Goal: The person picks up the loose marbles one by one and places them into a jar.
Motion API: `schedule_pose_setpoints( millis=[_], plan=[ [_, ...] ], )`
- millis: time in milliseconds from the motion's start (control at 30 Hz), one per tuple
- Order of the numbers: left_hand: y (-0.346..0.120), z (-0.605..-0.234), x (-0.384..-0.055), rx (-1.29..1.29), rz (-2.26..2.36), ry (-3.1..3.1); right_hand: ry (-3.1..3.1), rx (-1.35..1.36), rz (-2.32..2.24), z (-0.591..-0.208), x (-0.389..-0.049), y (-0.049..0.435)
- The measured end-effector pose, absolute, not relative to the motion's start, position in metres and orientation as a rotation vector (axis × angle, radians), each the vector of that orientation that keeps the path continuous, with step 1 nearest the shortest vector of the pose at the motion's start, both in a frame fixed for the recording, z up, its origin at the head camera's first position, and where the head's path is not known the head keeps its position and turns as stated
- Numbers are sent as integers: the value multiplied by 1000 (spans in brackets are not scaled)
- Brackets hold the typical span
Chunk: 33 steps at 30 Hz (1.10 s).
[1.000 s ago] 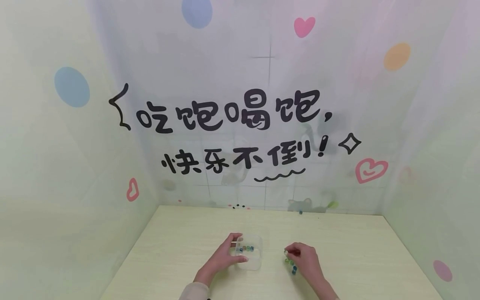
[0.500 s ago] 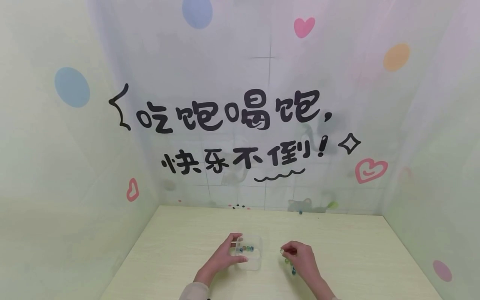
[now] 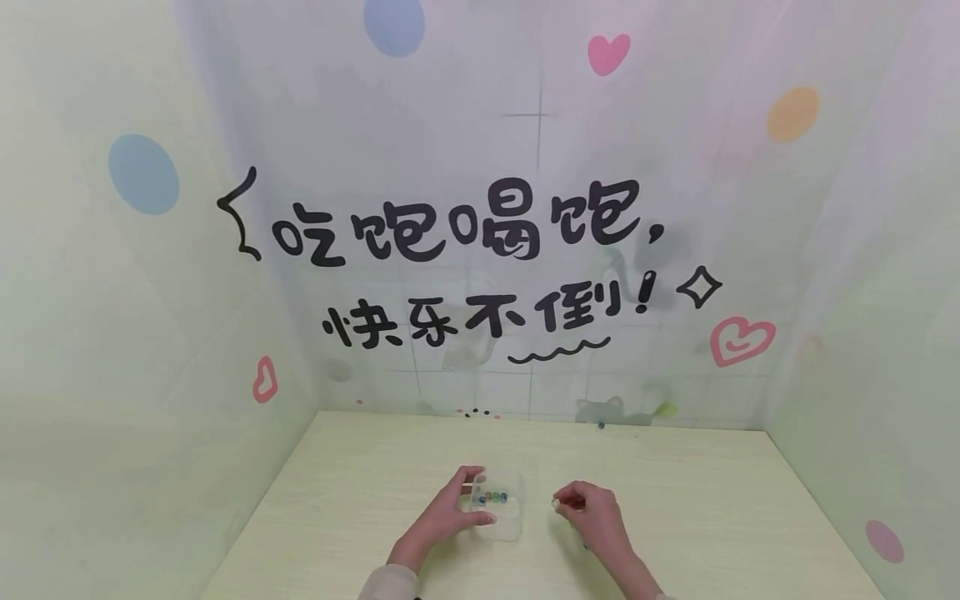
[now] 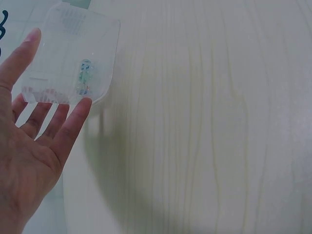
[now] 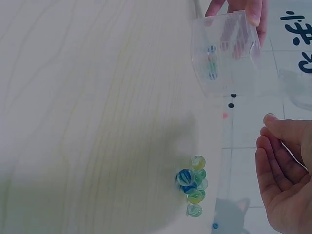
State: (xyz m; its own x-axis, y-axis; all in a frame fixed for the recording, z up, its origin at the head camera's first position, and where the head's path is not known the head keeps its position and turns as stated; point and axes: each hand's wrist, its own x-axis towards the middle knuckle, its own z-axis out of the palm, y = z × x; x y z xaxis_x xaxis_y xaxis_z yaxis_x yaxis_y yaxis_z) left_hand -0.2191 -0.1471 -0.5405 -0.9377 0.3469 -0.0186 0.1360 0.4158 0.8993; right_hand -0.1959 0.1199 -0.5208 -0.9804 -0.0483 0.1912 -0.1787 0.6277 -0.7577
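Observation:
My left hand (image 3: pixel 448 510) holds a clear plastic box (image 3: pixel 510 525) by its left side, thumb at the near side and fingers at the far side. Inside the box lies a short row of several glass marbles (image 3: pixel 496 497), blue, green and reddish. To the box's right, my right hand (image 3: pixel 602 510) pinches a pale marble (image 3: pixel 555 502) between thumb and fingertips, apart from the box. Several loose glass marbles (image 5: pixel 197 175), blue, green and yellow, sit in a cluster on the table in the right wrist view. From the head camera my right hand hides most of that cluster.
A pale wood-grain table (image 3: pixel 697 492) carries everything. One blue marble (image 3: pixel 602 425) lies at its back edge, against the printed back curtain (image 3: pixel 450 367). Curtain panels also stand along the left and right sides.
My right hand has lifted the pale marble away from the cluster and moved it left, nearer the box. My left hand and the box have stayed put.

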Motion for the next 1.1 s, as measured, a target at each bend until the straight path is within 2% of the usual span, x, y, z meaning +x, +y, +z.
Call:
schedule_pose_setpoints(
  millis=[1100],
  plan=[
    [-147,-537,-218,434,1546,2462,-2686,340,1334,-513,-196,96]
  ],
)
